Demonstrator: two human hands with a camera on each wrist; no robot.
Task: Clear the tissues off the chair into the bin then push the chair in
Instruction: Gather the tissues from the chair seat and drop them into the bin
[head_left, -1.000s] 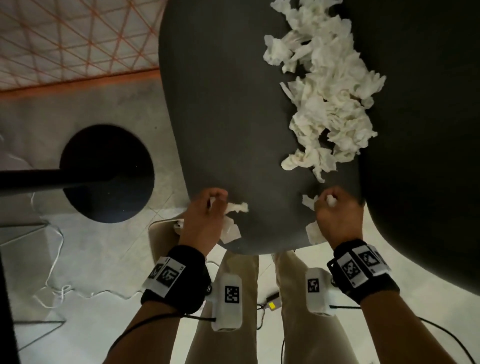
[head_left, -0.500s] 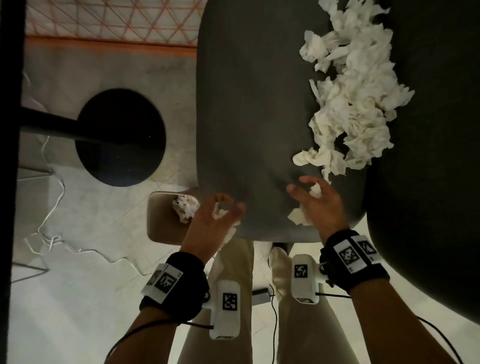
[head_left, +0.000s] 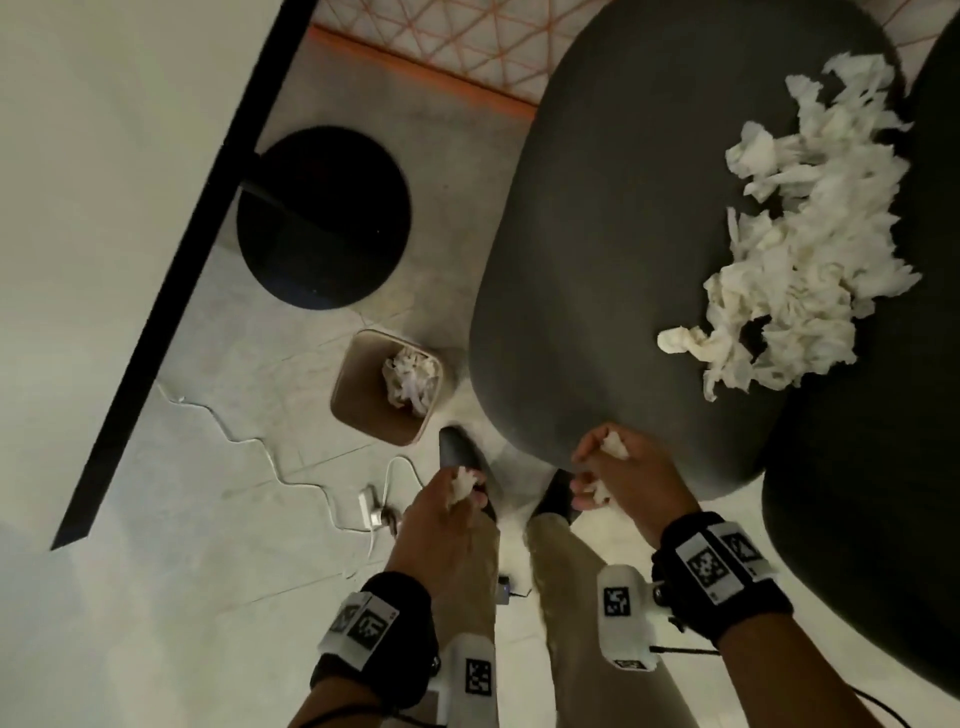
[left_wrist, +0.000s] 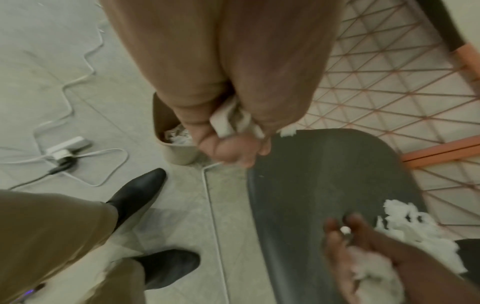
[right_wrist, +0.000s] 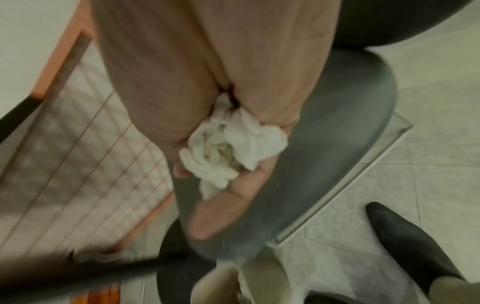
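A heap of crumpled white tissues (head_left: 810, 249) lies on the right side of the dark grey chair seat (head_left: 613, 218). My left hand (head_left: 457, 493) is off the seat's near edge, above my shoes, and grips a tissue wad (left_wrist: 231, 121). My right hand (head_left: 608, 467) hovers at the seat's front rim, curled round more tissue (right_wrist: 228, 148). The small beige bin (head_left: 363, 410) stands on the floor left of the chair, with tissues (head_left: 410, 382) inside it.
A white tabletop with a black edge (head_left: 176, 270) runs along the left, above a round black base (head_left: 322, 218). A white cable and power adapter (head_left: 371, 506) lie on the tiled floor near my black shoes (head_left: 467, 462). An orange-framed grid (head_left: 467, 36) stands behind the chair.
Both hands have pulled back off the chair's front edge with tissues in them. The left hand moved toward the bin side, and the view shifted left, showing the whole bin.
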